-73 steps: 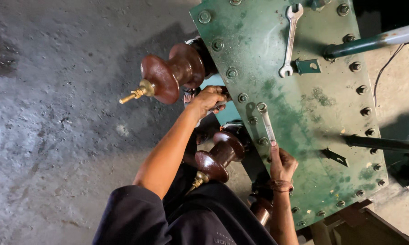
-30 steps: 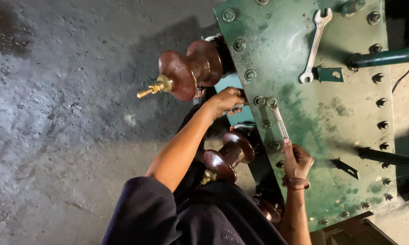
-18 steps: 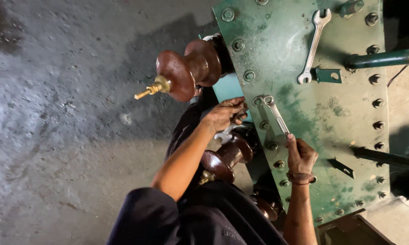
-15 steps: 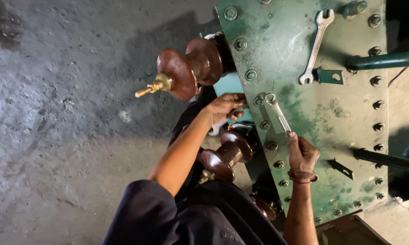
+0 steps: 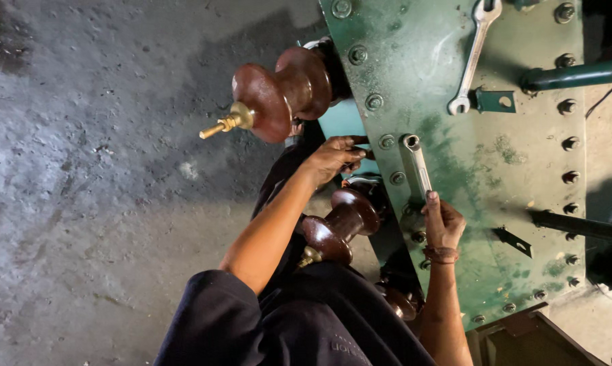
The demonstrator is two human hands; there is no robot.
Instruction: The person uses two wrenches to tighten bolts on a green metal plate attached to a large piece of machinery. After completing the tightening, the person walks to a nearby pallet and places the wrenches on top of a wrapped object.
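- While the right hand [image 5: 444, 221] grips the handle of a silver wrench [image 5: 418, 167], its head sits on a bolt of the green steel cover [image 5: 482, 169].
- At nine o'clock from that bolt, the left hand [image 5: 334, 156] curls its fingers under the cover's edge; what they hold is hidden.
- Brown insulators [image 5: 282, 91] jut out at ten o'clock.
- Spare spanner [image 5: 474, 54] lies at twelve o'clock.

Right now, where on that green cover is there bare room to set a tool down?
Bare patch on the green plate, between the held wrench and the right-edge bolts, below the spare wrench. Crowded along the left edge: bolts, left hand, brown insulators.
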